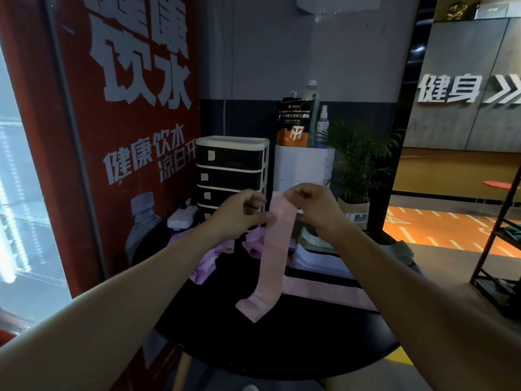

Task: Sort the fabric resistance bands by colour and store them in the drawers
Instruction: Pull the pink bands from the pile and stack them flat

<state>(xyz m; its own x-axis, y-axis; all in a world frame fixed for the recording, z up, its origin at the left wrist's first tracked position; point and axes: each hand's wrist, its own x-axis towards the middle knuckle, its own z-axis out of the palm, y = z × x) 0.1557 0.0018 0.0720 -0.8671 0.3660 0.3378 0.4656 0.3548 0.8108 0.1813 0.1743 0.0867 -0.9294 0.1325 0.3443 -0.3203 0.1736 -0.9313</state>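
Your right hand point(313, 204) pinches the top edge of the long pink fabric resistance band point(275, 249), and your left hand point(239, 213) closes its fingers on the same end just beside it. The band hangs limp from both hands, its lower end folding onto the round black table point(282, 348). It looks light, soft and floppy, so hold it by the end or fold it in half; it should not slip. Crumpled purple fabric bands point(208, 261) lie behind it. The black-and-white plastic drawer unit point(231, 170) stands beyond, its visible drawers closed.
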